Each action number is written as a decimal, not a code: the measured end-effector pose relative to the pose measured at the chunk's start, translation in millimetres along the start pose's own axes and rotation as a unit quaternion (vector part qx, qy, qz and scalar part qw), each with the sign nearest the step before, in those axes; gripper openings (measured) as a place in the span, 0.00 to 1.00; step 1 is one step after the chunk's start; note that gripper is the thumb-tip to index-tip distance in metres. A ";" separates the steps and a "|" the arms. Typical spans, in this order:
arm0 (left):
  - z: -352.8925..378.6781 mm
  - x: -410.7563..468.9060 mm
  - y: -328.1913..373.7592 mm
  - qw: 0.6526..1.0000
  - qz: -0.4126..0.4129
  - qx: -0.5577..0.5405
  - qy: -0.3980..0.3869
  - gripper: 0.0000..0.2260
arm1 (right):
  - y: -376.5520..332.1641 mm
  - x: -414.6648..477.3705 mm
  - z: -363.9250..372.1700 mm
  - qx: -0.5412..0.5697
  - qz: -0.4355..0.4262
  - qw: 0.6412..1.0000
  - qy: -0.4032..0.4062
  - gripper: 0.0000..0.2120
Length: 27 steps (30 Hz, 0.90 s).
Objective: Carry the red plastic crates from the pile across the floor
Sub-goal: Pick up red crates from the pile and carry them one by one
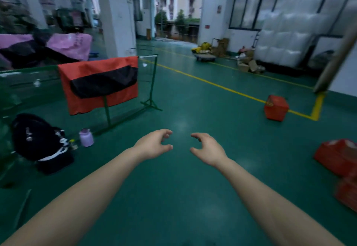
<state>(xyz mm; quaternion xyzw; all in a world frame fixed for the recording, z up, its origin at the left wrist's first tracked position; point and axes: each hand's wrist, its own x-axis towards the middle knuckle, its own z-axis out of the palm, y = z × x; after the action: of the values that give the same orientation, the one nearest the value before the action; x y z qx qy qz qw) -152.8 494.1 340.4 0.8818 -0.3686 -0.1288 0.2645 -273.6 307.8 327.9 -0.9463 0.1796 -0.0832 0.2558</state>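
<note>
One red plastic crate [275, 107] stands alone on the green floor at the right, beside a yellow floor line. More red crates [337, 156] lie in a pile at the right edge, one partly cut off lower down [347, 193]. Both my arms reach forward over bare floor. My left hand [154, 145] and my right hand [207, 149] face each other with loosely curled fingers and hold nothing. Neither hand touches a crate.
A green net stand [150, 83] with a red-and-black cloth [100, 83] draped over it stands at the left. A black bag [38, 137] and a purple bottle [86, 137] sit on the floor near it. A leaning pole [334, 60], white bales [286, 38] and a cart with clutter [205, 57] line the far right wall.
</note>
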 end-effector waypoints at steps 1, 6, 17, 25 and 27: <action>5.3 18.6 7.4 1.000 0.012 0.000 -0.006 0.25 | 13.1 7.4 -5.2 -0.001 0.011 1.000 0.008 0.26; 35.2 139.2 46.5 0.995 0.077 0.003 -0.058 0.25 | 89.3 62.8 -37.9 -0.008 0.085 0.995 0.045 0.27; 60.7 421.0 116.6 0.970 0.200 -0.012 -0.138 0.25 | 213.4 231.7 -124.6 -0.033 0.210 0.965 0.154 0.27; 111.9 576.4 183.5 0.953 0.251 0.011 -0.168 0.25 | 317.9 322.5 -181.9 -0.046 0.261 0.946 0.188 0.27; 128.6 618.5 206.3 0.949 0.264 0.016 -0.174 0.25 | 353.4 349.0 -198.6 -0.048 0.265 0.944 0.191 0.27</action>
<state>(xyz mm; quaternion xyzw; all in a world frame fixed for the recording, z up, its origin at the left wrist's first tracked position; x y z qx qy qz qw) 102.8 -119.3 330.0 0.7211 -0.6304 -0.1997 0.2067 -106.5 -200.3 339.0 -0.8420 0.4730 -0.1833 0.1834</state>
